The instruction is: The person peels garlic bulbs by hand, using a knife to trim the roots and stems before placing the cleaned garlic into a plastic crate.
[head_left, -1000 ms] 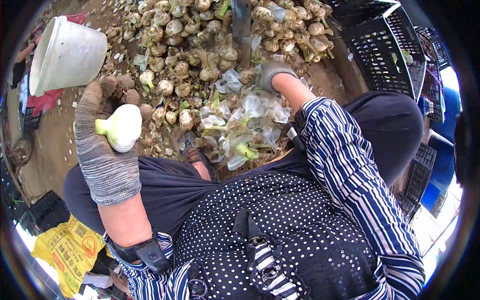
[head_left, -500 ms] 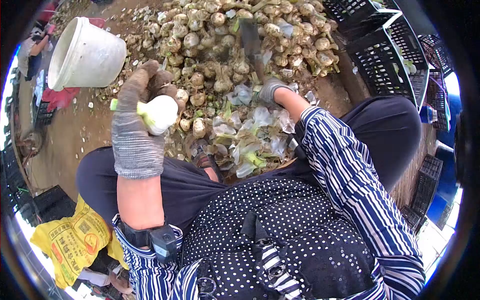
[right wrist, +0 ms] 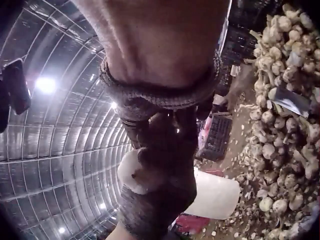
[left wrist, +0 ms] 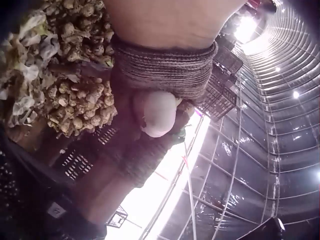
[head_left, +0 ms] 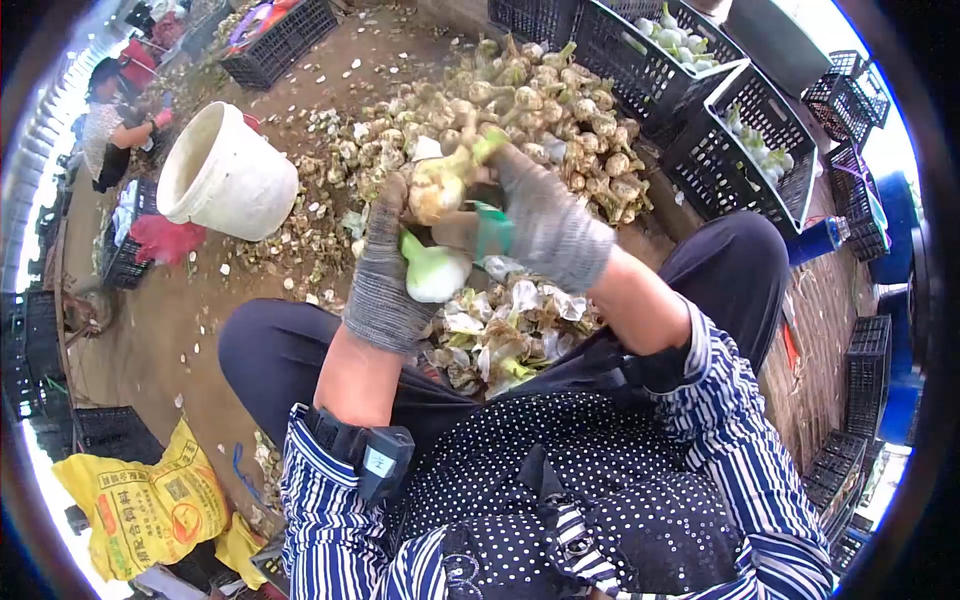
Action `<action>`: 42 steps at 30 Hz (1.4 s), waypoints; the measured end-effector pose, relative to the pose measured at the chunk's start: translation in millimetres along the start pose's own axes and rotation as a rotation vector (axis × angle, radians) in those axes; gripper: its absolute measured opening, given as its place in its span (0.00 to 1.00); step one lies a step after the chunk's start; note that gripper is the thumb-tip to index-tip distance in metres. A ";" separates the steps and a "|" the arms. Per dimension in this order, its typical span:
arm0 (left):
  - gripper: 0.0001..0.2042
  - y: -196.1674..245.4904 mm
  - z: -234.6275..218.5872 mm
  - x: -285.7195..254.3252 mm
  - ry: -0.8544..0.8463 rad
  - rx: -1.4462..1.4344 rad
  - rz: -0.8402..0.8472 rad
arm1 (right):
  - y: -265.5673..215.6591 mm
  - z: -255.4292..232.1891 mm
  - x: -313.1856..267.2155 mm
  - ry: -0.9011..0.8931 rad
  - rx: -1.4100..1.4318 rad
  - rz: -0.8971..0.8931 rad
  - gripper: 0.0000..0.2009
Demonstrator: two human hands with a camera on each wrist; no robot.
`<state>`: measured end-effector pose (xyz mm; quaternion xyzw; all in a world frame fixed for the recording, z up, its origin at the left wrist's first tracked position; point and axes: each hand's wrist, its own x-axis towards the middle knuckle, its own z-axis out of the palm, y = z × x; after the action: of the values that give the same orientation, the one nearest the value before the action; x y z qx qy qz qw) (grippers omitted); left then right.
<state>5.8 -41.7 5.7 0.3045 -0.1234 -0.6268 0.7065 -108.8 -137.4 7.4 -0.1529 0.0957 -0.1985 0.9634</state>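
My gloved left hand [head_left: 382,290] holds a clean white garlic bulb [head_left: 437,275] with a short green stem against its palm; this white bulb [left wrist: 159,114] also shows in the left wrist view. Just above it, between both hands, is a brownish unpeeled garlic bulb [head_left: 436,192]. My gloved right hand [head_left: 555,220], blurred, grips this second bulb around its stem end. A green patch [head_left: 492,230] shows by the right thumb. In the right wrist view the gloves are dark and hide most of the grip.
Behind the hands lies a pile of unpeeled garlic [head_left: 590,140], with loose peelings [head_left: 500,340] nearer the legs. A flat metal blade [right wrist: 292,101] stands at the pile. White bucket [head_left: 240,180] at left; black crates [head_left: 745,150] with white bulbs at right; yellow sack [head_left: 150,505] lower left.
The right hand has come up from the pile with an unpeeled bulb and met the left hand. The left hand has moved right, still holding the white bulb. The head view has shifted.
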 end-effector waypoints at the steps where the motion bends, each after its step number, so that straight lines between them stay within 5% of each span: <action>1: 0.30 4.9 2.2 -4.5 0.015 0.027 -0.015 | 1.5 -3.3 -9.2 0.012 -0.422 -0.202 0.24; 3: 0.30 11.1 -3.2 -10.0 0.034 0.055 -0.028 | -17.2 -1.9 -33.6 -0.093 -1.176 -0.465 0.25; 4: 0.29 13.6 -16.6 -7.4 0.008 0.159 0.009 | -31.6 -11.6 -37.3 -0.181 -1.106 -0.401 0.22; 6: 0.29 12.2 -17.9 -10.2 -0.020 0.259 0.036 | -38.6 13.3 -57.6 0.065 -1.376 -0.436 0.17; 10: 0.26 1.8 -8.0 -19.3 0.064 0.295 -0.023 | -31.4 7.5 -53.0 -0.065 -1.840 -0.588 0.17; 12: 0.29 1.4 -12.9 -20.5 0.063 0.515 -0.117 | -24.2 19.0 -53.7 -0.001 -2.020 -0.344 0.16; 15: 0.25 1.7 -16.1 -16.8 0.100 0.468 -0.176 | -13.2 17.8 -49.1 -0.017 -2.142 -0.370 0.16; 17: 0.22 1.9 -10.5 -17.3 0.171 0.455 -0.218 | -13.8 16.8 -44.6 -0.013 -2.360 -0.232 0.16; 22: 0.26 8.0 -19.7 -17.1 0.040 0.414 -0.279 | -14.6 4.3 -43.7 -0.138 -2.395 -0.358 0.11; 29: 0.26 5.6 -23.8 -18.7 0.094 0.398 -0.216 | -15.1 -1.7 -45.5 -0.228 -2.319 -0.432 0.12; 31: 0.28 6.3 -13.8 -19.3 -0.014 0.362 -0.219 | -9.9 -1.5 -48.2 0.034 -1.387 -0.224 0.09; 35: 0.32 1.4 8.6 -25.2 0.054 0.395 -0.163 | -14.4 -17.5 -46.0 0.008 -1.196 -0.249 0.11; 39: 0.32 0.8 -3.2 -12.8 -0.127 0.563 -0.076 | -9.8 -15.9 -50.8 0.037 -1.605 -0.031 0.14; 42: 0.31 1.9 -7.6 -15.4 0.010 0.644 -0.108 | -12.9 -12.7 -55.3 0.104 -1.834 -0.263 0.14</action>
<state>8.7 -24.7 4.0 0.5215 -0.2954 -0.5906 0.5403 -166.4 -129.1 6.7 -0.8556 0.2401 -0.1595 0.4299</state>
